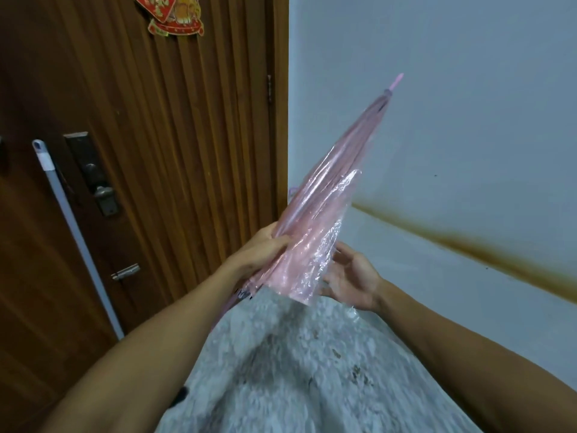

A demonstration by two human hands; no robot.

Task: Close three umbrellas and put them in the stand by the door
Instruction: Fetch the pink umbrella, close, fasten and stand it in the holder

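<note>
The pink umbrella (324, 195) is folded and up in front of the wooden door (156, 151), just off its hinge edge. Its long axis is slanted: tip high and away toward the white wall (452, 104), handle end low toward the body. The left hand (265, 251) grips the gathered canopy near its lower end. The right hand (349, 276) is spread, palm up, just beside the loose plastic folds — nearest to smooth or wrap them, I'd judge. No stand in view yet — that comes next.
</note>
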